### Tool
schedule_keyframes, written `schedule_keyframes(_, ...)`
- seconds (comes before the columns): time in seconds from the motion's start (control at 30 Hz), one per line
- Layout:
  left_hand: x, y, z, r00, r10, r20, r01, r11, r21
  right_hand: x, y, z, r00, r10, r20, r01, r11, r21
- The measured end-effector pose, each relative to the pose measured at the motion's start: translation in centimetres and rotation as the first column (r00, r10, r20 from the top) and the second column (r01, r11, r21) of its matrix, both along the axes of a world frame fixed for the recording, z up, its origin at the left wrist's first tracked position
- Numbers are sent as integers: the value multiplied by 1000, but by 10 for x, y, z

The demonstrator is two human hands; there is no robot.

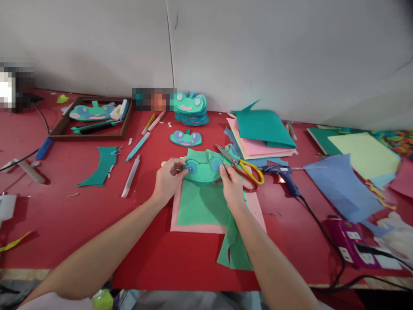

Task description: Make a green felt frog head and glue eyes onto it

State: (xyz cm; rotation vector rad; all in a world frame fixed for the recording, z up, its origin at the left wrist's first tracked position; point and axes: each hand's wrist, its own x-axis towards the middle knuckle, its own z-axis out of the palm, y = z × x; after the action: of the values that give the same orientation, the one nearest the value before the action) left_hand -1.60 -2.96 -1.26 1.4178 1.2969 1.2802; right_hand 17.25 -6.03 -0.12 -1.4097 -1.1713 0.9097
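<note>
Between my two hands is a green felt frog face [204,172] with a blue round eye at each side. My left hand [171,178] pinches its left edge by the eye, thumb and forefinger together. At the right edge, my right hand [232,183] grips the face beside the other eye. Below it lie a green felt sheet [201,209] and a pink sheet [174,221]. Scissors [245,168] with yellow and red handles rest just beyond my right hand. Cut green felt scraps [237,245] trail under my right wrist.
A blue glue gun [284,174] lies at right, its cord near a purple power strip [348,243]. Stacked frog faces [191,107] stand at the back beside folded felt sheets [264,127]. Several pens [130,176] and a brown frame [90,137] are at left.
</note>
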Motion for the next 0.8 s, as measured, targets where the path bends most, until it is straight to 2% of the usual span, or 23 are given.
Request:
schedule_keyframes(0.5,-1,0,0,999,2,-45,0,999,40,-2,-1,4,1000,11,-25,-11,1000,1)
schedule_keyframes(0.63,-1,0,8,992,5,-128,14,989,144,-2,-1,5,1000,1,9,-1,1000,7)
schedule_keyframes(0.8,0,-6,19,973,107,-203,-48,960,274,-3,-1,5,1000,-8,-28,8,1000,5)
